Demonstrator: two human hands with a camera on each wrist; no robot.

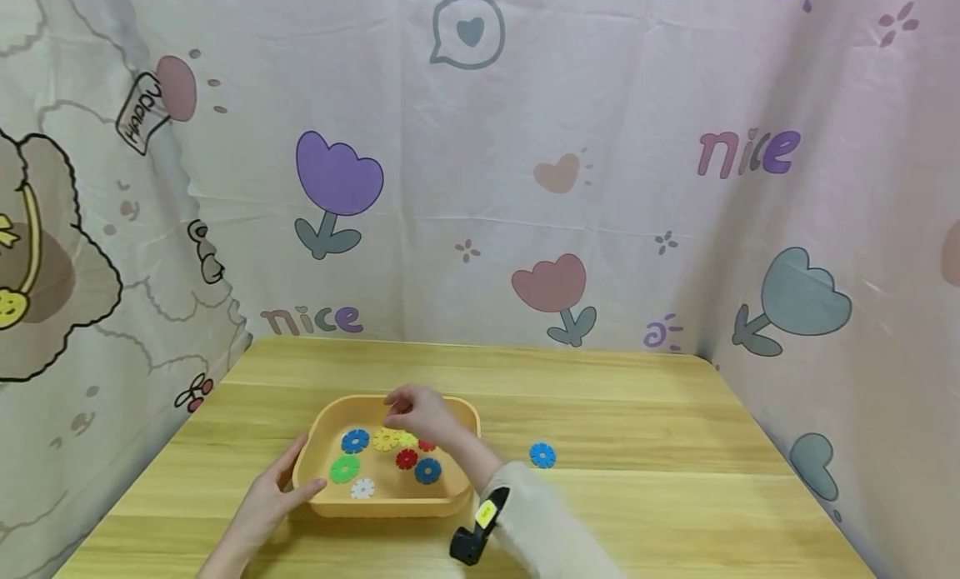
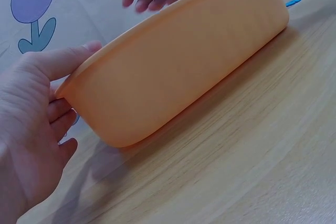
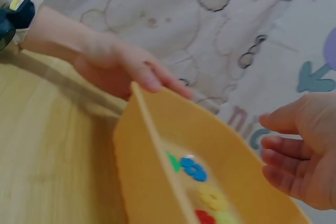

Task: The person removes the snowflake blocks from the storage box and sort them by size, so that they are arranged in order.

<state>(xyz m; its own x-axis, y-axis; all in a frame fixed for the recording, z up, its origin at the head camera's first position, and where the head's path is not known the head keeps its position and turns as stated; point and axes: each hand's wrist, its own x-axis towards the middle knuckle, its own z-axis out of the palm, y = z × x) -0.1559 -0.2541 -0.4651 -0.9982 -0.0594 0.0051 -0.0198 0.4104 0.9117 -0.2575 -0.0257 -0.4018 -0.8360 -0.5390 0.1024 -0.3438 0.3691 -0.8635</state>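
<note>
A shallow orange-yellow plastic basin [image 1: 397, 507] sits on the table, with several notched plastic discs in it. Among them are a green disc [image 1: 345, 469], a white disc [image 1: 363, 488], a yellow disc [image 1: 386, 439] and a small red disc [image 1: 407, 459]. My left hand [image 1: 272, 489] holds the basin at its left end, thumb over the rim and the other fingers against the outer wall. Over the basin's back part hovers my right hand [image 1: 422, 412]. Its fingers [image 3: 286, 148] are loosely bent with nothing visible between them in the right wrist view.
One blue disc [image 1: 542, 455] lies on the wooden table [image 1: 637, 421], to the right of the basin. A printed cloth [image 1: 450, 187] hangs behind the table and along both sides.
</note>
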